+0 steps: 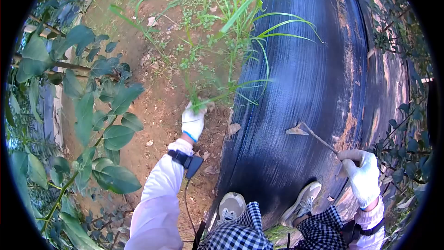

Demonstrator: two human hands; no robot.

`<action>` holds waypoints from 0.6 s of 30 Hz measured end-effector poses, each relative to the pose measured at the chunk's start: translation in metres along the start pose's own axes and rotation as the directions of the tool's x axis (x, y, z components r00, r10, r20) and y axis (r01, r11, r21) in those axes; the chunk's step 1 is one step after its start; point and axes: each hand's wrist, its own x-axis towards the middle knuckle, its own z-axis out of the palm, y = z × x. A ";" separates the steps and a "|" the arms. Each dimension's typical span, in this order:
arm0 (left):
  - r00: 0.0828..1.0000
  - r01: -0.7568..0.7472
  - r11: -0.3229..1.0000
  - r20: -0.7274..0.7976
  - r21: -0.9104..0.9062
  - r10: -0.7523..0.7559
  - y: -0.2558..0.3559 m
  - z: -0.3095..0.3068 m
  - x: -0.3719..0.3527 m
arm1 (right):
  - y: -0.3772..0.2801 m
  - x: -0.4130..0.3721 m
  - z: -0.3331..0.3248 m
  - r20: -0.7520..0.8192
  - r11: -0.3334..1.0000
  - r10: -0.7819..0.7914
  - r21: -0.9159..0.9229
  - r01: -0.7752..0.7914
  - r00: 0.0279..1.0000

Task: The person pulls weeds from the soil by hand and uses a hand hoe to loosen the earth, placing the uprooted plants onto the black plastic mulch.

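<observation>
In a white glove, my left hand [193,121] is closed around the base of green grass weeds [203,104], over bare soil beside the edge of the black ground cover. Long blades of the grass [245,28] spread up and to the right across that cover. My right hand [362,176], also gloved in white, grips a small hand hoe [320,139] at the lower right. The hoe has a thin bent shaft and a pale triangular blade, which is over the black sheet. Its handle is mostly hidden in my fist.
Black ground cover [286,88] runs lengthwise, with soil smears along its right side. Leafy branches [122,139] crowd the left, and more foliage [411,143] lines the right. My shoes [232,206] stand on the cover. A dry leaf [234,129] lies at its left edge.
</observation>
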 end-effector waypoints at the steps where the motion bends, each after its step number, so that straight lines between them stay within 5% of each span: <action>1: 0.999 -0.033 0.998 0.045 0.055 0.031 0.000 -0.001 0.014 | -0.003 0.000 0.000 -0.011 1.000 -0.001 -0.007 0.001 1.000; 2: 0.994 -0.035 0.887 0.111 0.460 -0.019 0.006 0.007 0.029 | -0.005 0.000 0.000 -0.005 1.000 -0.004 -0.019 0.004 1.000; 3: 0.985 -0.061 0.620 0.149 0.782 -0.091 0.009 0.019 0.038 | -0.006 -0.001 0.000 -0.001 1.000 -0.004 -0.031 0.004 1.000; 4: 0.990 -0.142 0.316 0.140 0.938 0.029 0.041 0.058 0.028 | -0.007 -0.001 0.000 0.002 0.999 -0.002 -0.044 0.002 1.000; 5: 0.974 -0.221 0.368 0.188 0.903 0.124 0.040 0.076 0.031 | -0.007 -0.001 -0.001 0.007 0.999 0.002 -0.038 -0.001 1.000; 7: 0.879 -0.477 0.252 0.462 0.842 0.119 0.028 0.091 0.051 | -0.006 0.000 -0.001 0.022 1.000 0.011 -0.028 -0.011 1.000; 8: 0.912 -0.403 0.218 0.410 0.889 0.012 0.030 0.103 0.053 | -0.003 0.001 -0.001 0.012 1.000 -0.003 -0.010 0.004 1.000; 10: 0.978 0.154 0.822 0.035 0.549 -0.207 0.043 0.114 0.055 | 0.000 0.002 -0.002 0.016 1.000 0.001 -0.007 -0.001 1.000; 11: 0.915 0.404 0.897 -0.061 0.180 -0.399 0.046 0.117 0.058 | 0.003 0.002 -0.002 0.016 1.000 0.007 0.000 -0.007 1.000; 12: 0.999 0.009 0.877 -0.048 0.481 0.016 0.016 0.087 0.069 | 0.012 0.005 -0.004 0.023 0.998 -0.044 -0.036 0.045 0.999; 13: 0.994 0.087 0.976 -0.088 0.201 -0.070 0.036 0.082 0.061 | 0.012 0.006 -0.005 0.017 0.999 -0.028 -0.036 0.028 0.999; 14: 1.000 0.015 0.940 -0.027 0.342 -0.006 0.039 0.061 0.065 | 0.010 0.005 -0.006 0.014 0.999 -0.007 -0.034 0.007 1.000; 16: 0.987 -0.157 0.703 0.121 0.694 0.101 0.036 0.043 0.059 | 0.006 0.002 -0.005 0.016 0.999 0.021 -0.029 -0.021 1.000; 18: 0.936 -0.343 0.191 0.317 0.920 0.154 0.061 0.069 0.031 | 0.008 0.004 -0.006 0.027 1.000 0.006 -0.027 -0.005 1.000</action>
